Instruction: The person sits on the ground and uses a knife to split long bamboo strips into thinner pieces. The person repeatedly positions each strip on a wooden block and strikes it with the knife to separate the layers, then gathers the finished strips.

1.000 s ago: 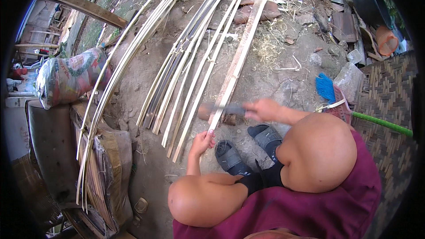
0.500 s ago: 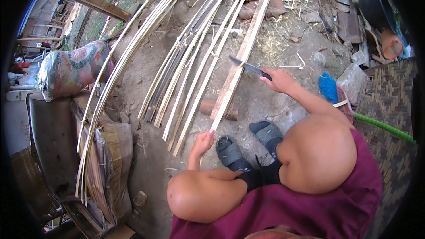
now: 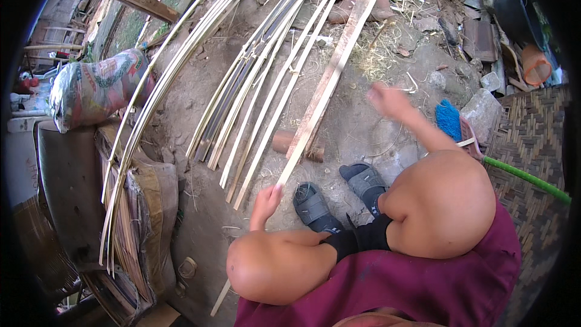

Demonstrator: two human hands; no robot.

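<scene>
Closed around a long pale bamboo strip (image 3: 339, 63), my left hand (image 3: 266, 201) rests near my left knee. The strip runs up along a rough reddish-brown plank (image 3: 349, 36), and a pale strip end shows below that knee. A brown cylindrical piece (image 3: 315, 153) lies across under the plank's near end. My right hand (image 3: 392, 104) is closed and blurred, raised to the right of the plank. The knife it gripped half a second ago is too smeared to make out clearly. To the left, several split bamboo strips (image 3: 266, 60) lie on the ground.
A bundle of long strips (image 3: 181, 42) arches over a stuffed sack (image 3: 103, 88) at left. Sandalled feet (image 3: 315, 206) stand near the plank. A blue-bristled brush (image 3: 448, 120) with a green handle, stones (image 3: 482, 109) and a woven mat (image 3: 526, 145) are at right. Shavings (image 3: 375, 63) litter the soil.
My right hand has lifted off the strip, slightly up and right. My left hand has drawn the strip toward me; its far end has come into view, and a strip end now shows below my knee.
</scene>
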